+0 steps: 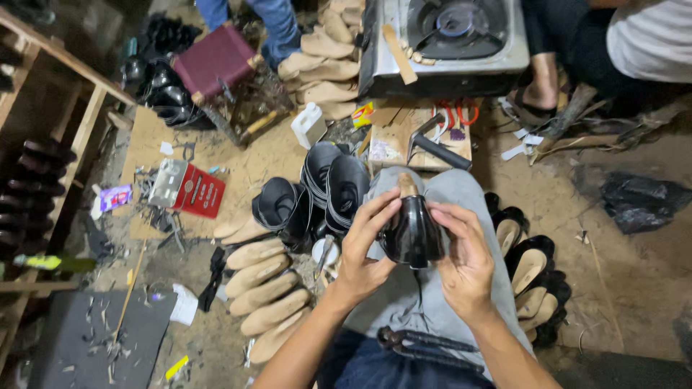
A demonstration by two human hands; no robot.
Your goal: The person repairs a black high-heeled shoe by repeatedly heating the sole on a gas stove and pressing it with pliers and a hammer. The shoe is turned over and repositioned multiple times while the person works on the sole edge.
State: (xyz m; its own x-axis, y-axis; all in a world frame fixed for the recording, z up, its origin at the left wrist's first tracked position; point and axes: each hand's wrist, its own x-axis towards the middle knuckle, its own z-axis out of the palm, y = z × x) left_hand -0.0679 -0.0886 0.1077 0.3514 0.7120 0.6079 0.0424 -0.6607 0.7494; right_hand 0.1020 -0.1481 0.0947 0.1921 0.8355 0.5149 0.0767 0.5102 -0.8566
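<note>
Two hands, one glossy black shoe upper on a wooden last (412, 229), held over the lap. The left hand (362, 248) grips its left flank, fingers curled over the top edge; the right hand (462, 253) closes on the opposite side, thumb pressing the shiny leather. Held this way, toe down and heel block up, the piece seems braced so the leather can be pulled snug to the form.

Grey cloth (461, 194) across the knees: a working surface, probably sparing the trousers.

Row of bare tan lasts (263, 295) on the floor to the left, within arm's reach. Black uppers (333, 189), stacked just ahead of the knees. Finished black shoes (531, 270) lined up to the right, apart from the raw stock. Red tin (193, 189) open on cardboard further left. Gas burner (454, 32) beyond, another person's legs beside it.
</note>
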